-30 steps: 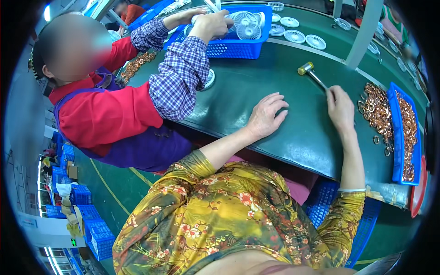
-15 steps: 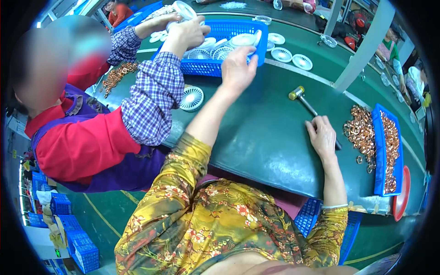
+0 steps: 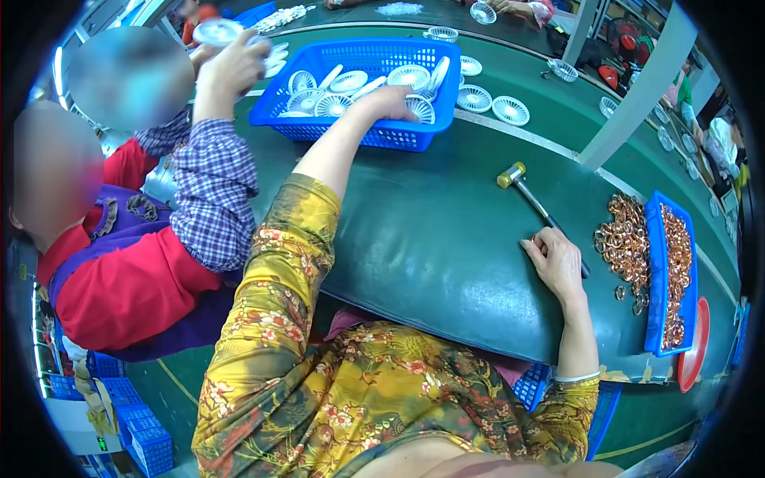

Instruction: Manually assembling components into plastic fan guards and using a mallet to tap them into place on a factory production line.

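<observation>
My left hand (image 3: 389,102) reaches over the near right part of a blue basket (image 3: 394,139), touching the white slotted discs (image 3: 331,105) inside. Its fingertips are partly hidden among them, so their grip does not show. My right hand (image 3: 555,263) curls over the handle of a hammer (image 3: 532,193) with a yellowish head, which lies on the green table (image 3: 430,239). The handle's end shows past the little-finger side. Between thumb and forefinger is a small coppery spot, too small to name. A co-worker's hand (image 3: 231,68) on the left holds up a white disc (image 3: 217,33).
At the right, loose copper-coloured rings (image 3: 623,243) lie beside a blue tray (image 3: 656,275) of more rings. A red round dish (image 3: 694,346) hangs near the table's edge. White discs (image 3: 510,111) lie beyond the basket, left of a pale post (image 3: 637,88).
My left hand has moved down into the basket from above its near right rim. The co-worker's hands moved left, away from the basket. The disc on the table no longer shows. My right hand stays put.
</observation>
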A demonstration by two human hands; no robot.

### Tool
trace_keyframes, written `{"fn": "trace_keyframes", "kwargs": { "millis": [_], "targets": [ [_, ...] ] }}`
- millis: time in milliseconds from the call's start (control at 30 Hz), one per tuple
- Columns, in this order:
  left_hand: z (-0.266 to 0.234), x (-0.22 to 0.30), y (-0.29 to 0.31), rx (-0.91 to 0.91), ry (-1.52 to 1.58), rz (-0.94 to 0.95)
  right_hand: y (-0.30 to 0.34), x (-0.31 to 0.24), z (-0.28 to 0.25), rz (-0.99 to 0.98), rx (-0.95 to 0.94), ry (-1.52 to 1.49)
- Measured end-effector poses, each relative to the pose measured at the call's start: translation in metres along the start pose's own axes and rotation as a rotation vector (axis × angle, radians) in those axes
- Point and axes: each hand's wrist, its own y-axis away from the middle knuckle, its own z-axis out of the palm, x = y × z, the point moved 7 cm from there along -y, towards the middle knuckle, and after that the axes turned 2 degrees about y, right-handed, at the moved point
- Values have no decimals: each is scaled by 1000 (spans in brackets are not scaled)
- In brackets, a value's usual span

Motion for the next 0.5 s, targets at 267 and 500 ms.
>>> {"fn": "trace_keyframes", "kwargs": {
  "millis": [267,500],
  "targets": [
    [-57,64,102,855,1004,118,-13,21,-3,92,-23,-148],
    [42,77,183,163,263,-68,-23,-5,-13,261,-81,-591]
  ]
}}
